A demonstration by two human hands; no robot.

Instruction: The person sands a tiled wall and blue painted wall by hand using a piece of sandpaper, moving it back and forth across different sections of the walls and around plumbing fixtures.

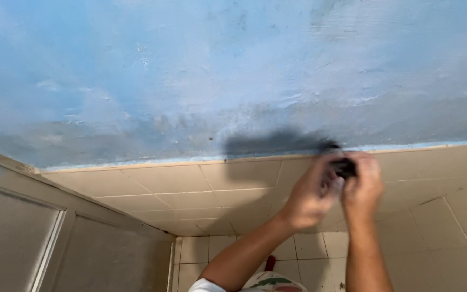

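Observation:
Both my hands are raised against a wall, close together where beige tiles (190, 186) meet blue painted plaster (190, 70). My left hand (308, 197) and my right hand (364, 189) have their fingers closed around a small black object (346, 168) held between them at the top edge of the tiles. The object is blurred and mostly covered by my fingers, so I cannot tell its shape. A dark shadow (277, 141) lies on the blue plaster just left of the hands.
A grey-brown panelled door (39, 243) stands at the left, meeting the tiled wall at a corner. Paler tiles (309, 246) continue below my arms. A patterned cloth (272, 282) and a small red thing (270, 263) show at the bottom.

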